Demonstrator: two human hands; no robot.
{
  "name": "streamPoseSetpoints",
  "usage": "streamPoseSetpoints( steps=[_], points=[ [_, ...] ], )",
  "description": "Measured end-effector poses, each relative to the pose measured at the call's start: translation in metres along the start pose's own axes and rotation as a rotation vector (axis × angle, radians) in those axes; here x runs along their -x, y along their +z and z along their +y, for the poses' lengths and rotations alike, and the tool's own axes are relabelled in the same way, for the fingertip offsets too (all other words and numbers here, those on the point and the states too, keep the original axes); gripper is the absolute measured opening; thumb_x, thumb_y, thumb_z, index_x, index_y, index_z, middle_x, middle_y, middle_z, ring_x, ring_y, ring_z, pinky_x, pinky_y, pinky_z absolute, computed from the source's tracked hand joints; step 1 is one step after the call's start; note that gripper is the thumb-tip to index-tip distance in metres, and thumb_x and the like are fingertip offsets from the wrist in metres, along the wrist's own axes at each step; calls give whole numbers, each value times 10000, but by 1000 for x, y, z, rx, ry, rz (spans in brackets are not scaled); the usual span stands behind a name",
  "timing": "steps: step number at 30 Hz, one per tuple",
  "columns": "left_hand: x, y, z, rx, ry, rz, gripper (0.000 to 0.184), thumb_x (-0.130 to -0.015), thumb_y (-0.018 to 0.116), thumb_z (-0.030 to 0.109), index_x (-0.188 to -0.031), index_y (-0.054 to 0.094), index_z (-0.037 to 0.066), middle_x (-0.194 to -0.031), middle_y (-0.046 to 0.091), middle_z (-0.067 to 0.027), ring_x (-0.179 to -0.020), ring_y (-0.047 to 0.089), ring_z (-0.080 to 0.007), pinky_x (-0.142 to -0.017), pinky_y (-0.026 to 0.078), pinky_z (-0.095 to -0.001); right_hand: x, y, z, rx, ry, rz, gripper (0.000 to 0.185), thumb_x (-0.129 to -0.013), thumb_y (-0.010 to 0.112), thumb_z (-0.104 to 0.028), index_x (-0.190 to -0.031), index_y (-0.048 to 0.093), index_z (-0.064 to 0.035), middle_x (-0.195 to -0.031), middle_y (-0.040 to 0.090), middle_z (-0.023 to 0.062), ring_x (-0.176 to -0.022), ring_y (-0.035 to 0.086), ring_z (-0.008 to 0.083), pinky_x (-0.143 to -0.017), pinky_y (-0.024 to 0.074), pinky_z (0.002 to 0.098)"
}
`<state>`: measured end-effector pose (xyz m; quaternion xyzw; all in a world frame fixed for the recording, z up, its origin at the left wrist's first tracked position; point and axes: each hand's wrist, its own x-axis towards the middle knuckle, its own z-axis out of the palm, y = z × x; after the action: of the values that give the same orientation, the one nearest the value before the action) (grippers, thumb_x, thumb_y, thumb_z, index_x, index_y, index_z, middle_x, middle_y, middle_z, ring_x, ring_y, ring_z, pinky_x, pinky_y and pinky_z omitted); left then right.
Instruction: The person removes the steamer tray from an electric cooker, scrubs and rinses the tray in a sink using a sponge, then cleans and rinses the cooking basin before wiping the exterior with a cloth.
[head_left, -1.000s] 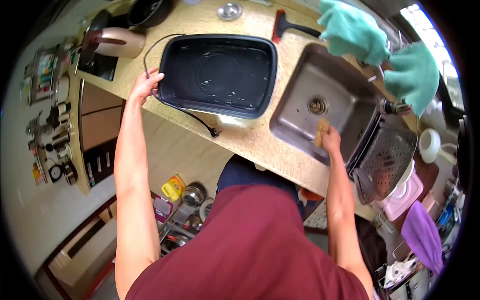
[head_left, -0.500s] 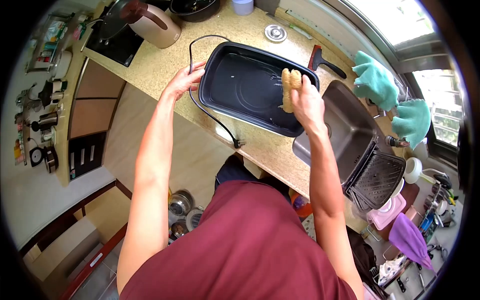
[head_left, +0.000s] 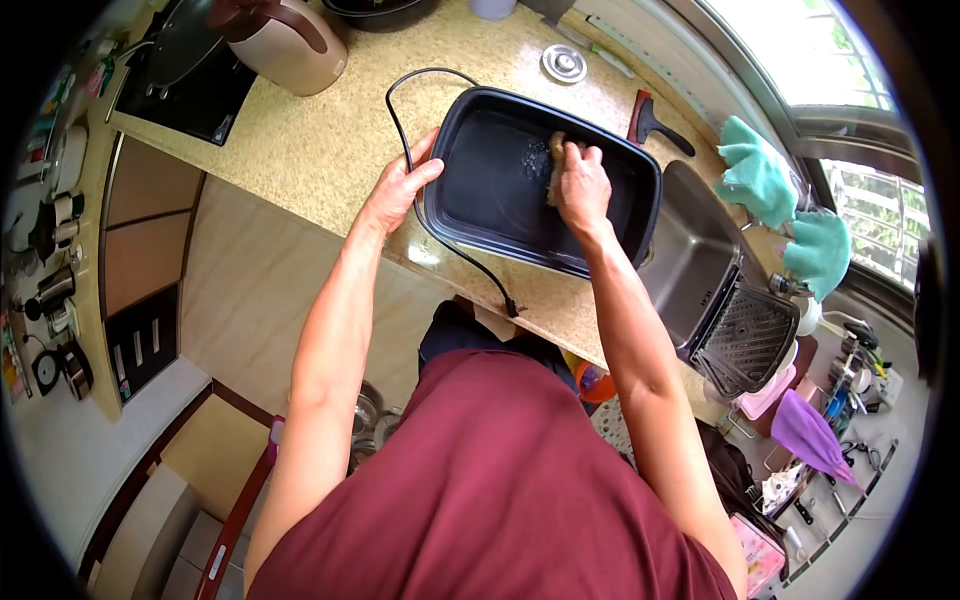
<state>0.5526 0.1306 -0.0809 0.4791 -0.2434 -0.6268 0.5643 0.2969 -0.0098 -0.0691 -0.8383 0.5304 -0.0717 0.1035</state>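
A black rectangular electric pan (head_left: 485,175) sits on the speckled counter (head_left: 310,150) in front of me. My left hand (head_left: 400,190) grips its left rim, thumb over the edge. Pressed against the pan's inside bottom is a tan loofah (head_left: 556,170), with my right hand (head_left: 584,190) closed on it and covering most of it. Wet, foamy spots (head_left: 536,158) show just left of the loofah. The black power cord (head_left: 394,105) loops past my left hand, and its plug (head_left: 511,307) lies at the counter's front edge.
Right of the pan is a sink (head_left: 700,230) with a ridged black grill plate (head_left: 745,335) by it. Behind lie a squeegee (head_left: 658,128) and a metal drain strainer (head_left: 564,64). A thermal jug (head_left: 290,50) stands back left. Teal cloths (head_left: 760,175) hang by the window.
My right hand has pressed the loofah down into the pan and shifted left. My left thumb now lies over the rim. The whole view has shifted slightly.
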Motion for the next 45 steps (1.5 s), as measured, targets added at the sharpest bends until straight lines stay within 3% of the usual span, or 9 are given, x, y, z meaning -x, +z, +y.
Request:
streamPoseSetpoints(
  steps=[5,13,19,25,27,31,36,40,45],
  points=[
    [-2,-5,-6,-23,13,29,783,-940,706,279,-1553,316,-15,-1527,456,-113,-1359,458,-173,-1143,348,-312,-19,21,-56,80,-126,40,182,-917,568,-114,-1086,610,-61,-1038,556,159,-905,661,342,-717,597,452],
    [1,0,-1,-4,-1,47,739,-937,706,241,-1540,358,-6,-1504,486,-86,-1329,483,-155,-1119,371,-300,-29,30,-104,-43,-130,14,179,-909,561,-102,-1073,593,-38,-1079,575,190,-929,664,367,-749,590,477],
    [-1,4,-1,29,9,66,686,-951,678,189,-1534,373,-2,-1502,490,-80,-1327,490,-156,-1113,381,-298,-27,41,-125,-498,162,16,358,-916,603,-220,-1224,584,-38,-1095,618,266,-946,651,445,-862,533,511],
    [2,13,1,33,10,105,646,-967,643,149,-1534,372,-4,-1483,511,-76,-1310,512,-149,-1102,400,-292,-4,34,-113,-666,19,-120,383,-827,684,-86,-1195,596,-22,-1053,681,227,-1015,671,401,-908,534,448],
    [4,15,2,74,-5,88,643,-970,631,132,-1536,361,-11,-1486,506,-93,-1320,506,-154,-1115,393,-303,-12,21,-107,-852,141,-214,357,-828,689,-85,-1170,612,-16,-1047,694,216,-1005,686,366,-900,539,421],
    [3,17,-2,45,6,113,647,-968,623,120,-1534,349,-31,-1509,478,-118,-1354,482,-179,-1145,368,-325,-10,26,-112,-811,30,10,287,-803,639,-25,-1089,616,-41,-1026,654,203,-982,648,407,-871,530,469],
    [3,15,-5,62,-7,93,652,-968,622,130,-1534,344,-37,-1536,448,-118,-1397,433,-181,-1173,326,-328,-16,21,-106,-886,108,-88,238,-765,655,-28,-1002,630,-36,-956,656,196,-936,657,393,-822,533,456],
    [1,13,-10,50,14,129,644,-971,615,121,-1538,347,-23,-1508,480,-111,-1363,471,-178,-1151,358,-324,6,18,-109,-769,-122,-115,258,-777,623,-22,-1028,643,-81,-963,652,185,-928,654,405,-821,531,477],
    [-3,19,-3,84,-8,125,652,-968,621,128,-1540,344,-22,-1497,487,-108,-1339,495,-169,-1126,392,-316,1,29,-112,-803,-2,-66,259,-798,661,-75,-1050,631,-27,-970,674,201,-947,660,399,-843,525,451]
  ],
)
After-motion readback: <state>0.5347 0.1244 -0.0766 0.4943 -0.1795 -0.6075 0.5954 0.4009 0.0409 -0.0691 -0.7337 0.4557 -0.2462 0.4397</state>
